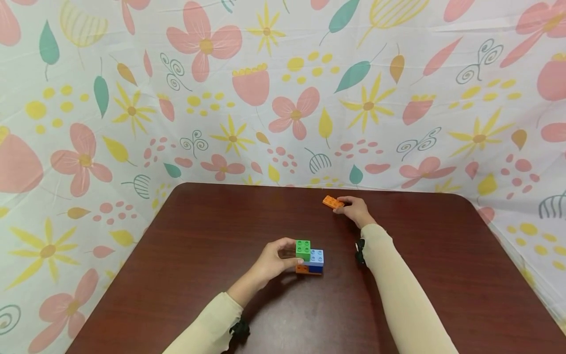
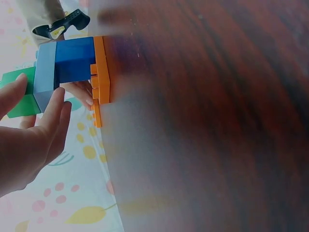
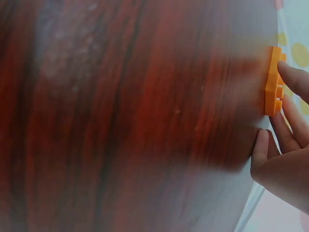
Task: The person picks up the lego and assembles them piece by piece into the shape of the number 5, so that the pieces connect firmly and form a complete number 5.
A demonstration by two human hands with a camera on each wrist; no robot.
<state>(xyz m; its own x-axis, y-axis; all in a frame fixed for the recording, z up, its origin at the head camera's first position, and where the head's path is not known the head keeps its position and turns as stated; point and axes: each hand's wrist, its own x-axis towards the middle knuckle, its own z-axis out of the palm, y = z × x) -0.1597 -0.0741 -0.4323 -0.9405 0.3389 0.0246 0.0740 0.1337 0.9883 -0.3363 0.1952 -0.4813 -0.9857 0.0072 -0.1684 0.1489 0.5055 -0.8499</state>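
A small stack of toy building bricks stands near the middle of the brown table. Its lowest piece is a flat orange brick (image 1: 302, 269), topped by a dark blue brick (image 1: 316, 269), a light blue brick (image 1: 317, 256) and a green brick (image 1: 302, 250). My left hand (image 1: 273, 259) holds the green brick, its thumb (image 2: 14, 92) on one side and fingers round the other, by the light blue brick. Farther back, my right hand (image 1: 355, 210) grips the right end of a second flat orange brick (image 1: 330, 201), whose studs face up, low over the tabletop.
The brown table (image 1: 212, 221) has rounded far corners. Right behind its back edge hangs a white cloth (image 1: 274, 132) printed with flowers and leaves, which also runs along the left and right sides. Black wrist straps (image 1: 360, 250) sit over the cream sleeves.
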